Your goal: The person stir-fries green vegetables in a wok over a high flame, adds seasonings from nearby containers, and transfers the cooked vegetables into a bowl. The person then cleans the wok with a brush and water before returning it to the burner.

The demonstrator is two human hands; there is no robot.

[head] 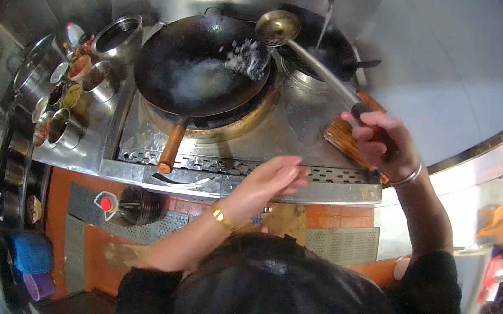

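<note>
My right hand (382, 137) grips the dark handle of a long metal ladle (278, 28), whose bowl hangs over the right rim of a large wok. That wok (172, 81) sits tilted on a round burner ring (228, 131), its wooden handle (172, 149) pointing towards me. Whitish liquid or foam (247, 60) shows on its right inner side. My left hand (281, 174), fingers apart and holding nothing, hovers over the stove's front edge. A bamboo wok brush (346, 138) lies beside and partly behind my right hand. A second dark pan (338, 51) stands behind the ladle's shaft.
Several metal seasoning containers (64, 129) crowd the counter at the left, near a metal pot (119, 40) with dark contents. A slotted drain strip (233, 164) runs along the stove's front. Below stands a large bottle with a red cap (106, 204). A metal utensil (324, 24) leans in the second pan.
</note>
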